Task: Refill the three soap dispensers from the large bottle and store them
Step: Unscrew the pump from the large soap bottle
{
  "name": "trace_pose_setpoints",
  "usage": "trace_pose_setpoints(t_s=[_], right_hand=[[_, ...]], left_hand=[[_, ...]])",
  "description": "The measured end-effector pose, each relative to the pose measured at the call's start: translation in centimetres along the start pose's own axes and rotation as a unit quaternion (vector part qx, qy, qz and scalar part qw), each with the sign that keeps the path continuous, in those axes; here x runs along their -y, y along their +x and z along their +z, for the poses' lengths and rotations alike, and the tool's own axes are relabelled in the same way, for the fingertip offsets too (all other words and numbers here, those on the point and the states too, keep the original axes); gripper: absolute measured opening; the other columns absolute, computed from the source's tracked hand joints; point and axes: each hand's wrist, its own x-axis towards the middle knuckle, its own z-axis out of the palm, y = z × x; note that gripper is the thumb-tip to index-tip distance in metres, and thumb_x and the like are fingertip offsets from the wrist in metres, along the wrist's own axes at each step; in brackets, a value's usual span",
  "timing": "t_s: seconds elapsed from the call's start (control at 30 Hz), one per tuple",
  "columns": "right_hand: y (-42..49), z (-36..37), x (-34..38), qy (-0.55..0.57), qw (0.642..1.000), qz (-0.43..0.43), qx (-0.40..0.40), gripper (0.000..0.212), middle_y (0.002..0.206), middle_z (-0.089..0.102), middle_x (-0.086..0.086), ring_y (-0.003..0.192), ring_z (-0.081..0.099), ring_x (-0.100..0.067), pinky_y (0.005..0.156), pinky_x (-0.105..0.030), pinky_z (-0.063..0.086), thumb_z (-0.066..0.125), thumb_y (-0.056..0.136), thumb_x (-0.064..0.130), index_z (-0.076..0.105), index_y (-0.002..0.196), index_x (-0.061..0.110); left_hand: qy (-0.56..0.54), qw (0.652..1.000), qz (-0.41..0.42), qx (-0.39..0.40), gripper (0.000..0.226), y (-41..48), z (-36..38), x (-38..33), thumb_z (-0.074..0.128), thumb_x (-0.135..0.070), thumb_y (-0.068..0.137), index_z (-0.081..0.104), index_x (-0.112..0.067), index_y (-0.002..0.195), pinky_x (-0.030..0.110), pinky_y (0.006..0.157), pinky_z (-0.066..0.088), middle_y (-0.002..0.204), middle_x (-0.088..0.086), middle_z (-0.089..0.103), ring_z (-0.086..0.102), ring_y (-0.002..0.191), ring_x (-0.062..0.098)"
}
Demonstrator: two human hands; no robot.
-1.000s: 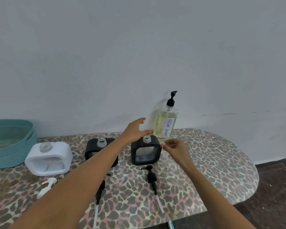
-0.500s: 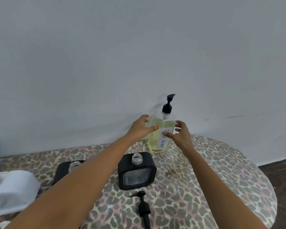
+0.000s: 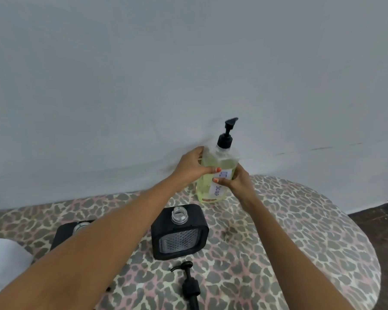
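Hands close on the large soap bottle (image 3: 211, 163) at the table's (image 3: 300, 231) far edge by the wall (image 3: 188, 63): left hand (image 3: 192, 167) curls around its left side, right hand (image 3: 236, 181) around its label side, thumbs across the front. Its black pump (image 3: 226, 136) is on. Just in front stands 1 black dispenser (image 3: 179, 233), neck uncapped, with a loose pump (image 3: 189, 285) lying nearer. The left forearm hides much of a 2nd black dispenser (image 3: 63, 233). A white dispenser (image 3: 2, 260) is cut off at the left edge.
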Motion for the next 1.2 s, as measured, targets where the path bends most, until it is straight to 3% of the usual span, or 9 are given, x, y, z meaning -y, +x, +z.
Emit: trace_pose_setpoints(t_s=[0.1, 0.2, 0.3, 0.5, 0.6, 0.8, 0.9, 1.07, 1.2], right_hand=[[-1.3, 0.4, 0.5, 0.003, 1.000, -0.014, -0.021, 0.043, 0.095, 0.067, -0.007, 0.082, 0.066, -0.013, 0.071, -0.024, 0.055, 0.074, 0.069, -0.005, 0.056, 0.103, 0.013], [-2.7, 0.5, 2.4, -0.003, 0.999, -0.038, -0.036, 0.042, 0.088, 0.067, 0.001, 0.074, 0.064, -0.003, 0.060, -0.012, 0.050, 0.075, 0.068, -0.004, 0.055, 0.100, 0.015], [-4.0, 0.2, 5.3, -0.010, 0.997, -0.063, -0.039, 0.043, 0.089, 0.066, 0.000, 0.080, 0.064, -0.009, 0.064, -0.015, 0.051, 0.076, 0.068, -0.001, 0.056, 0.102, 0.016], [-7.6, -0.3, 11.7, -0.036, 0.993, -0.114, -0.008, 0.043, 0.096, 0.067, -0.003, 0.091, 0.064, -0.023, 0.081, -0.036, 0.052, 0.075, 0.070, 0.002, 0.055, 0.104, 0.019], [-10.0, 0.1, 14.3, -0.049, 0.990, -0.132, 0.000, 0.043, 0.098, 0.067, -0.004, 0.092, 0.064, -0.023, 0.082, -0.036, 0.052, 0.075, 0.070, 0.004, 0.055, 0.105, 0.020], [-15.8, 1.4, 17.5, -0.054, 0.986, -0.154, 0.018, 0.040, 0.095, 0.067, -0.001, 0.088, 0.064, -0.017, 0.074, -0.026, 0.051, 0.075, 0.071, 0.006, 0.056, 0.105, 0.018], [-19.1, 2.2, 17.4, -0.048, 0.987, -0.153, 0.031, 0.038, 0.089, 0.066, 0.008, 0.082, 0.063, -0.005, 0.063, -0.014, 0.049, 0.074, 0.072, 0.006, 0.055, 0.102, 0.020], [-23.8, 4.1, 15.7, -0.052, 0.988, -0.136, 0.060, 0.038, 0.087, 0.066, 0.011, 0.080, 0.062, -0.001, 0.060, -0.011, 0.050, 0.075, 0.072, 0.005, 0.056, 0.102, 0.018], [-26.3, 5.9, 12.7, -0.052, 0.990, -0.112, 0.073, 0.045, 0.094, 0.068, 0.005, 0.088, 0.065, -0.011, 0.074, -0.026, 0.055, 0.076, 0.070, 0.005, 0.055, 0.108, 0.016]], left_hand=[[-0.013, 1.000, 0.012, -0.008, 0.070, -1.4, 0.0, -0.6, 0.080, -0.011, 0.066, 0.046, -0.012, 0.128, 0.032, 0.100, 0.044, 0.126, 0.009, 0.058, 0.056, 0.114, 0.020], [-0.019, 0.999, 0.036, -0.013, 0.072, -2.9, -0.7, -2.3, 0.078, -0.008, 0.068, 0.044, -0.013, 0.131, 0.017, 0.089, 0.043, 0.126, 0.009, 0.058, 0.057, 0.108, 0.012], [-0.020, 0.998, 0.063, -0.020, 0.072, -4.5, -1.8, -4.8, 0.078, -0.008, 0.068, 0.044, -0.014, 0.131, 0.016, 0.087, 0.042, 0.125, 0.008, 0.059, 0.056, 0.106, 0.010], [-0.053, 0.993, 0.100, -0.040, 0.067, -8.8, -4.3, -9.7, 0.079, -0.014, 0.068, 0.048, -0.018, 0.126, 0.023, 0.086, 0.048, 0.119, 0.005, 0.063, 0.061, 0.105, 0.016], [-0.050, 0.991, 0.112, -0.044, 0.066, -11.5, -5.7, -11.7, 0.079, -0.014, 0.069, 0.047, -0.019, 0.126, 0.020, 0.083, 0.049, 0.118, 0.004, 0.062, 0.060, 0.105, 0.015], [-0.047, 0.990, 0.117, -0.058, 0.065, -17.8, -7.8, -14.1, 0.079, -0.017, 0.068, 0.048, -0.019, 0.125, 0.032, 0.090, 0.050, 0.117, 0.004, 0.062, 0.060, 0.106, 0.018], [-0.048, 0.990, 0.114, -0.064, 0.066, -21.1, -8.3, -13.7, 0.081, -0.017, 0.066, 0.049, -0.019, 0.124, 0.036, 0.091, 0.051, 0.116, 0.006, 0.064, 0.062, 0.104, 0.018], [-0.039, 0.992, 0.093, -0.076, 0.066, -26.3, -8.5, -11.5, 0.081, -0.017, 0.065, 0.050, -0.017, 0.123, 0.037, 0.091, 0.052, 0.115, 0.007, 0.064, 0.063, 0.103, 0.018], [-0.045, 0.994, 0.067, -0.079, 0.065, -29.4, -8.3, -8.3, 0.081, -0.016, 0.064, 0.051, -0.016, 0.122, 0.037, 0.092, 0.051, 0.114, 0.008, 0.065, 0.063, 0.103, 0.019]])
